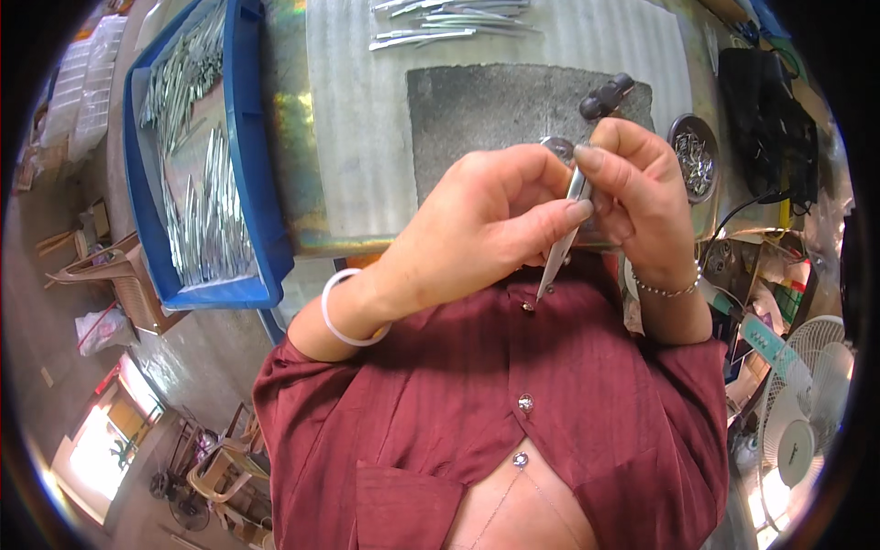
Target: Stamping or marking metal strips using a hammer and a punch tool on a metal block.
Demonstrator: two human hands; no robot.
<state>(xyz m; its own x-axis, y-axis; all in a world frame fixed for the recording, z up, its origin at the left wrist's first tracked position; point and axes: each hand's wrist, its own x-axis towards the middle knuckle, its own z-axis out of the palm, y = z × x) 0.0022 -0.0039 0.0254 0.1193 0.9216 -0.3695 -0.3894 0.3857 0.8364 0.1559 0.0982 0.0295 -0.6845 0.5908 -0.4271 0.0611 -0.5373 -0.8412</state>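
A slender, tapered silvery metal piece slants between my hands, its pointed end toward my shirt. My left hand is closed on it, thumb pressed along its upper part. At its upper end, the fingers of my right hand are pinched together; whether they grip the piece itself or a small part on it is hidden. Just beyond my fingertips, a shiny rounded metal thing shows partly. A black hammer head lies past my right hand on a dark grey slab.
Left on the table stands a blue tray with many slender metal pieces. More silvery strips lie at the far side on a pale sheet. A round dish of small metal parts sits right; a white fan stands lower right.
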